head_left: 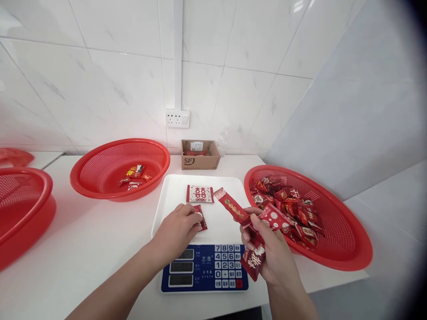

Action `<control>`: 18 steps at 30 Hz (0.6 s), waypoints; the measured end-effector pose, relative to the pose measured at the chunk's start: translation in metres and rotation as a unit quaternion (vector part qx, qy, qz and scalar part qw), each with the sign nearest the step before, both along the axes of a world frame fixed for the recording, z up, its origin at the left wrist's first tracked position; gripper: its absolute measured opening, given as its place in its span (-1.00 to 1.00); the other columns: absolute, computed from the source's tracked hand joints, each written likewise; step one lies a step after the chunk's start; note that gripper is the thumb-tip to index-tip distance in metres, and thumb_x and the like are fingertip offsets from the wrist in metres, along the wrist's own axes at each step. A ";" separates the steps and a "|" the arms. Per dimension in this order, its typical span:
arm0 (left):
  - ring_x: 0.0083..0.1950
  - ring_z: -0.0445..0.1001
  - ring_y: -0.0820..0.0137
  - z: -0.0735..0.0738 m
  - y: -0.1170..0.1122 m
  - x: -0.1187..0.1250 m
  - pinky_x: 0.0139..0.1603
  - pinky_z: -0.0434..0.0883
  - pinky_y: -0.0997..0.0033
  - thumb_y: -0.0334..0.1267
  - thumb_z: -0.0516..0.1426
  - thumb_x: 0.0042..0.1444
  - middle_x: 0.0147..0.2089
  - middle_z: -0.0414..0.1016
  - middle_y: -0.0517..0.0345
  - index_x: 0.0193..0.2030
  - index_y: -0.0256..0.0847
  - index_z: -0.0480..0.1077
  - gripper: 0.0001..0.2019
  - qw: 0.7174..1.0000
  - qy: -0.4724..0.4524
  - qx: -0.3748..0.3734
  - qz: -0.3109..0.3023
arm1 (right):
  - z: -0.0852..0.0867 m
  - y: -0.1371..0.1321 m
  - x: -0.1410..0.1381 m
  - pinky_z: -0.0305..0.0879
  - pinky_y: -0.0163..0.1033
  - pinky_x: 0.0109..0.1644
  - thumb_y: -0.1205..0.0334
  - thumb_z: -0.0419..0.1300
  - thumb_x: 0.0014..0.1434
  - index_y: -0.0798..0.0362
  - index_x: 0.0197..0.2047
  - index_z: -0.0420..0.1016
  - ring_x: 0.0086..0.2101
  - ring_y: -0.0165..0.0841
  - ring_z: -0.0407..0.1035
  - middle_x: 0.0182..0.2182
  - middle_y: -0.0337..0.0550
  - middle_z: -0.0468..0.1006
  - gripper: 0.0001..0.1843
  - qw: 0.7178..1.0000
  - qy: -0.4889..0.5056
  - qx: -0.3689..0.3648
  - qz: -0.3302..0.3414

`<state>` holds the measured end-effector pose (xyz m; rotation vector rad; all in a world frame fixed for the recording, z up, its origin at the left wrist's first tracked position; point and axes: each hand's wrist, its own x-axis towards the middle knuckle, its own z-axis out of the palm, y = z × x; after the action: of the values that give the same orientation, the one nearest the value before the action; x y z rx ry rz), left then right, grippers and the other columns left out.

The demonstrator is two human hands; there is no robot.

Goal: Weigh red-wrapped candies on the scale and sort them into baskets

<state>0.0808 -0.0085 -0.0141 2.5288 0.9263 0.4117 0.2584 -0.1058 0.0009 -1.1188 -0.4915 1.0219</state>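
Note:
My right hand [275,253] is closed round several red snack packets [255,260]. Among them a long narrow packet [231,206] sticks out to the upper left, and a pink-and-white one points right. My left hand [178,229] rests over the white pan of a weighing scale [168,191], its fingers curled in a pinch on a small dark red snack packet [202,218]. Part of that packet is hidden under the fingers. Just behind it lies a white-and-red packet [200,194], flat on the pan. The blue keypad panel [205,271] of the scale is at the front.
At right stands a red basket [350,235] heaped with red packets [290,204]. Another red basket [83,178] with several packets is at back left, and a further one [30,218] at far left. A small cardboard box [200,162] stands by the tiled wall, under a socket [178,118].

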 end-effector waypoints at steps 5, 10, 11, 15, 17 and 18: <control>-0.07 0.36 0.19 0.000 0.010 0.010 -0.06 0.37 0.13 -0.42 -0.03 0.18 -0.13 0.42 -0.01 -0.21 -0.20 0.46 -0.76 1.000 0.001 0.018 0.012 | -0.002 0.000 0.002 0.06 -0.47 -0.64 0.02 0.38 -0.10 0.03 -0.30 0.44 -0.64 -0.54 0.17 -0.67 -0.33 0.34 -0.64 1.000 0.000 0.001 0.005; -0.03 0.37 0.22 0.011 -0.004 0.011 -0.07 0.37 0.20 -0.16 0.05 0.19 -0.05 0.42 0.02 -0.03 -0.14 0.36 -0.75 0.983 -0.129 -0.128 -0.005 | -0.008 0.000 -0.003 0.02 -0.47 -0.64 -0.01 0.37 -0.10 0.04 -0.28 0.43 -0.65 -0.55 0.16 -0.67 -0.32 0.37 -0.62 0.999 0.010 -0.017 0.049; -0.04 0.38 0.23 0.013 -0.009 0.011 -0.07 0.37 0.22 -0.10 0.06 0.19 -0.04 0.42 0.02 0.00 -0.13 0.34 -0.71 0.964 -0.177 -0.196 -0.018 | -0.009 0.001 -0.006 0.01 -0.47 -0.64 -0.02 0.36 -0.09 0.05 -0.28 0.43 -0.64 -0.55 0.16 -0.65 -0.32 0.37 -0.61 0.997 0.011 -0.020 0.069; -0.01 0.40 0.26 0.014 -0.021 0.016 0.10 0.26 0.16 -0.06 0.03 0.21 -0.07 0.47 0.05 -0.02 -0.15 0.34 -0.70 0.842 -0.339 -0.419 -0.027 | -0.013 0.006 -0.022 -0.04 -0.44 -0.63 -0.08 0.27 0.00 0.05 -0.25 0.40 -0.64 -0.54 0.12 -0.63 -0.32 0.35 -0.60 0.986 -0.002 -0.022 0.167; -0.05 0.42 0.27 0.013 -0.022 0.018 0.10 0.25 0.17 -0.11 0.08 0.16 -0.13 0.49 0.06 -0.11 -0.17 0.37 -0.76 0.785 -0.402 -0.471 0.022 | -0.013 0.008 -0.027 -0.03 -0.42 -0.62 -0.09 0.22 0.05 0.04 -0.24 0.36 -0.63 -0.53 0.11 -0.59 -0.32 0.34 -0.62 0.979 -0.028 -0.025 0.199; -0.08 0.42 0.28 0.013 -0.022 0.018 0.06 0.26 0.19 -0.15 0.12 0.12 -0.17 0.49 0.08 -0.19 -0.17 0.38 -0.82 0.765 -0.431 -0.477 0.047 | -0.013 0.008 -0.029 -0.01 -0.41 -0.61 -0.08 0.19 0.08 0.03 -0.23 0.34 -0.61 -0.52 0.12 -0.57 -0.33 0.33 -0.64 0.977 -0.054 -0.030 0.205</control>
<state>0.0987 -0.0301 -0.0012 1.1376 0.6132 0.7843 0.2296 -0.0979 -0.0124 -1.1573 -0.8061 1.3437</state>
